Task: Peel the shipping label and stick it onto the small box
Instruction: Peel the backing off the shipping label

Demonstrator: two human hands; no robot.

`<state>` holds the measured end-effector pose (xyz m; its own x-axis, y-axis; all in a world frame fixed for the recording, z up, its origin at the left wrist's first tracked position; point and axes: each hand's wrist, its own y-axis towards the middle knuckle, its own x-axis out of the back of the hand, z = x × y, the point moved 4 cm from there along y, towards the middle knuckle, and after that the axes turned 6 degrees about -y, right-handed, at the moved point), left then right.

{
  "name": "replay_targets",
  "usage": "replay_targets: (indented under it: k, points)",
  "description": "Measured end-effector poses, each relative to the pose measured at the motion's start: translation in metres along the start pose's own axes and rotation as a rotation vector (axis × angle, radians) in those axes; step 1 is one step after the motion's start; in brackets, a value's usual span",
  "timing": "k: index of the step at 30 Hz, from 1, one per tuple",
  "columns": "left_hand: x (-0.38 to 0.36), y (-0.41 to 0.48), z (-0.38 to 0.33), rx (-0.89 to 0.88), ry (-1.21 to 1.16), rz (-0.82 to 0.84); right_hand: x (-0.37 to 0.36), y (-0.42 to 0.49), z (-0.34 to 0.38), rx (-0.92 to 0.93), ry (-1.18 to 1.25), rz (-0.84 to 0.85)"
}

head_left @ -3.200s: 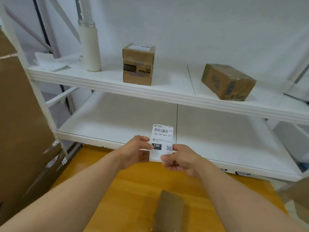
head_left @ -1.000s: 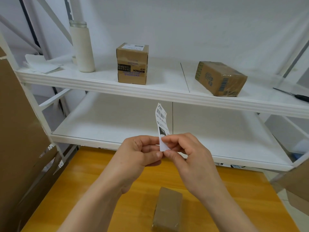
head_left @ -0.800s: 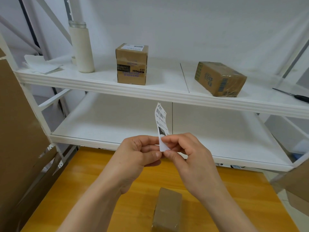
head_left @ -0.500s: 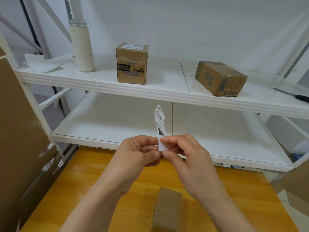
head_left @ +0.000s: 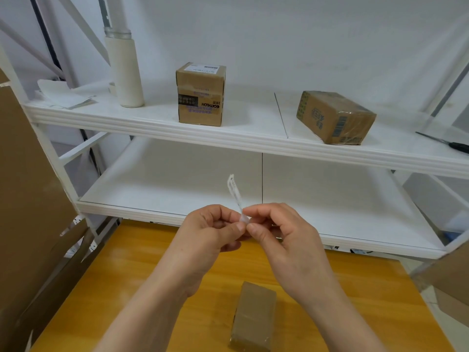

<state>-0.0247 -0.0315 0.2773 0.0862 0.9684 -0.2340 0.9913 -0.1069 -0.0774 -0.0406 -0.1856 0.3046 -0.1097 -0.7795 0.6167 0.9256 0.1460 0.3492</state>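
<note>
I hold the white shipping label [head_left: 234,190] upright above the table, turned almost edge-on to me so its print is barely visible. My left hand [head_left: 210,232] and my right hand [head_left: 279,235] both pinch its lower end between thumb and fingertips, their tips touching. The small brown box [head_left: 253,318] lies flat on the orange wooden table [head_left: 127,270], below and a little nearer than my hands, untouched.
A white two-level shelf [head_left: 253,141] stands behind the table. On its upper level are a white bottle [head_left: 124,72], some white sheets [head_left: 63,94], two cardboard boxes [head_left: 201,94] [head_left: 335,116] and a dark-handled tool [head_left: 454,146]. Large cardboard [head_left: 28,199] leans at the left.
The label has turned from facing me to nearly edge-on and has dropped slightly. Both hands have closed in on its lower end, fingertips together.
</note>
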Motion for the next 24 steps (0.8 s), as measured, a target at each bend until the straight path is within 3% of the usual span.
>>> replay_targets:
  k: [24]
  points:
    - [-0.003,0.0052,0.0048,0.014,-0.132,0.092,0.0006,0.0059,0.0025,-0.077,0.13,-0.068]
